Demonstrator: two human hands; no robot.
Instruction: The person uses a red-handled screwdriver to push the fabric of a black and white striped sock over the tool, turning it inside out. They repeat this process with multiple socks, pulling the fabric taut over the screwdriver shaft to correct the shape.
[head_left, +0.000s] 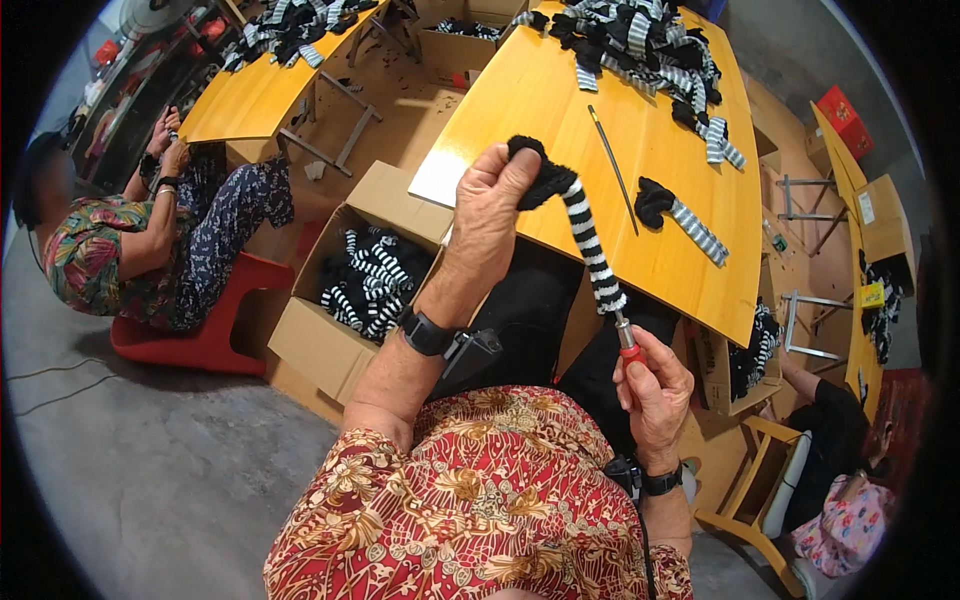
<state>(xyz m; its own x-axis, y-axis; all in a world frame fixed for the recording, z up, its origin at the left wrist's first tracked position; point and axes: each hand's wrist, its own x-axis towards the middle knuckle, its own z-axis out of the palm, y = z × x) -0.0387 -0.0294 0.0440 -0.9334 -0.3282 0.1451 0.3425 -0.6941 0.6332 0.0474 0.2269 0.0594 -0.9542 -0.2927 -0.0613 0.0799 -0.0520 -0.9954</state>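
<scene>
Yellow wood covered the table (560, 130), the landmark for everything else. Left of it and lower, an open brown cardboard box (330, 300) held black-and-white striped pieces. Nearer than the box, the left hand (490, 205) was raised over the table's near edge, clenched on the black end of a striped sock (585, 235). The sock hung slanting down to the right hand (655, 395), gripping a red-handled tool (627, 340) below the table's edge. Far right stood a small red box (845, 120).

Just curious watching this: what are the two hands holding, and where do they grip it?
Left hand pinches the striped sock by its black end; right hand grips the red-handled rod inside it.
</scene>
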